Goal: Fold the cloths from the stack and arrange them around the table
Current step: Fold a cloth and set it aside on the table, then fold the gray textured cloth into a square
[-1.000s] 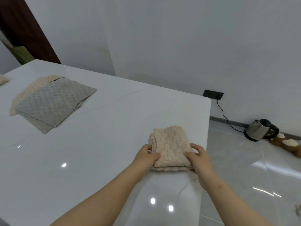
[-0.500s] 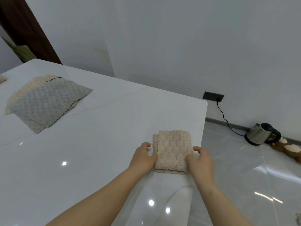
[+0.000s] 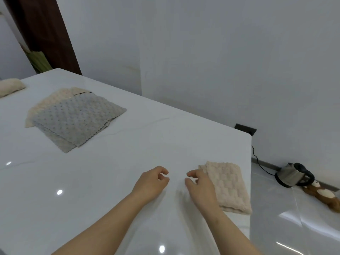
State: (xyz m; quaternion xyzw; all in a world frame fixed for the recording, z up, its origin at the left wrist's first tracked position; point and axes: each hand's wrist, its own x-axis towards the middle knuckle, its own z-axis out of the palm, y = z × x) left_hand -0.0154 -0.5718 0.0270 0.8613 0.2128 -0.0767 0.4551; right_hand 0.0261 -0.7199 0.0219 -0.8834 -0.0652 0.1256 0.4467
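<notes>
The folded beige cloth (image 3: 228, 186) lies flat at the right edge of the table (image 3: 147, 144), its near corner at the very rim. My left hand (image 3: 150, 183) and right hand (image 3: 199, 188) sit just inward of it, fingers loosely curled, gripping nothing. I judge a careless brush from my right wrist could push it off the table. The stack (image 3: 77, 120) lies well toward the table's far left.

Bare left hand (image 3: 150, 184), right hand (image 3: 200, 189), forearms (image 3: 110, 223)

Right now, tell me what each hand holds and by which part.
Nothing is held. The left hand and right hand are loosely curled and empty; the folded beige cloth lies beside the right hand.
</notes>
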